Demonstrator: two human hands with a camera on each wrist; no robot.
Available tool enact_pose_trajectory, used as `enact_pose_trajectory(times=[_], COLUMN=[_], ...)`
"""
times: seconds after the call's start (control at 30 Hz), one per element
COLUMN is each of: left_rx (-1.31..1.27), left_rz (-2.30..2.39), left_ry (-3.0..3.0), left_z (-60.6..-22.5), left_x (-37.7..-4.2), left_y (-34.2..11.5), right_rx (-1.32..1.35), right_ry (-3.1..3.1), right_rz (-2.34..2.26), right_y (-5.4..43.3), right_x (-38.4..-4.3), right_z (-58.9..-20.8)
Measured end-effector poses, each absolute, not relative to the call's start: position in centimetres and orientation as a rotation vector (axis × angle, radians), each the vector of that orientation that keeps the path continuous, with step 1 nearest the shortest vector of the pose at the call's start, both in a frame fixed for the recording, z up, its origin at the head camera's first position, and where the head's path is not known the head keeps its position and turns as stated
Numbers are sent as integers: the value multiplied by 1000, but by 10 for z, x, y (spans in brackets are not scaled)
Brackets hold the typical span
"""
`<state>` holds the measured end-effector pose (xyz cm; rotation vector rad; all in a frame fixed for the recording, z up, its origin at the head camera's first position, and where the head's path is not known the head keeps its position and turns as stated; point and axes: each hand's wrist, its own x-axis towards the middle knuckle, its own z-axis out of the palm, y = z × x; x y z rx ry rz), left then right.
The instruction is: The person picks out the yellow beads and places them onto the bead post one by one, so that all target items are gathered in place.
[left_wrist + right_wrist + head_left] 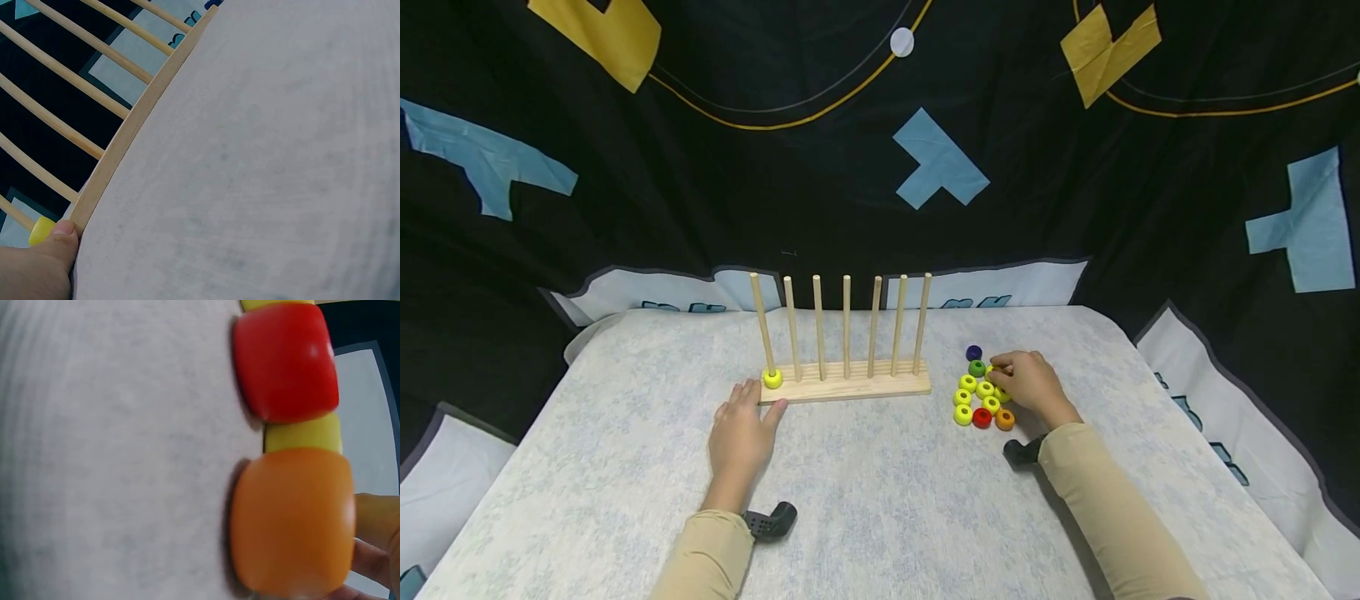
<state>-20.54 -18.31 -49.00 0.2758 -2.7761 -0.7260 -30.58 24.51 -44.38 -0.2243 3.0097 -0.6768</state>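
Wood makes up the rack [850, 388]: a pale, straight-edged plank with visible grain and seven slim round pegs [846, 325] rising from it. It stands on the mottled, pale grey tabletop [865, 492], left of the loose beads. One yellow bead [772, 380], squat and rounded, sits around the leftmost peg at the plank's surface.

The left hand [741, 442] rests at the rack's left end with fingers relaxed and fairly straight, its thumb [61, 240] touching the corner of the plank beside that bead.

The right hand [1033, 387] is bent over the loose cluster, fingertips at a yellow bead on the far side; I cannot tell whether it is pinched or only touched. The cluster's beads are ring-shaped from above, with dark holes: several yellow ones, a green bead [977, 368], a dark purple bead [973, 352], a red bead [287, 362] and an orange bead [292, 522]. From the right wrist, the red and orange sides bulge smoothly, and the red one shows a glossy highlight.

Tan fabric sleeves [707, 558] cover both forearms. Behind the table hangs a creased black cloth [820, 200] with flat, angular blue and gold shapes.
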Motion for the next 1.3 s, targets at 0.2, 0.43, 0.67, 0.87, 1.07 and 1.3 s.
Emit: enact_pose_trajectory(times=[0.2,0.43,0.67,0.87,1.07,1.3], left_rx=[278,273,273,275,278,271], left_rz=[-732,-733,-737,-731,-735,-740], left_ry=[-2779,-2772,-2776,-2774,-2768,-2765], left_z=[-490,-491,-490,-489,-489,-488], left_x=[-205,-205,-205,-204,-204,-204], left_y=[-183,-183,-183,-183,-183,-182], right_rx=[-171,-162,-129,-131,-166,-223], right_ry=[2999,2975,2940,2923,2944,3008], right_rz=[-652,-644,-706,-744,-759,-797], right_y=[243,241,240,239,239,239], right_x=[-306,-308,-308,-307,-306,-305], right_z=[-442,-443,-445,-444,-445,-444])
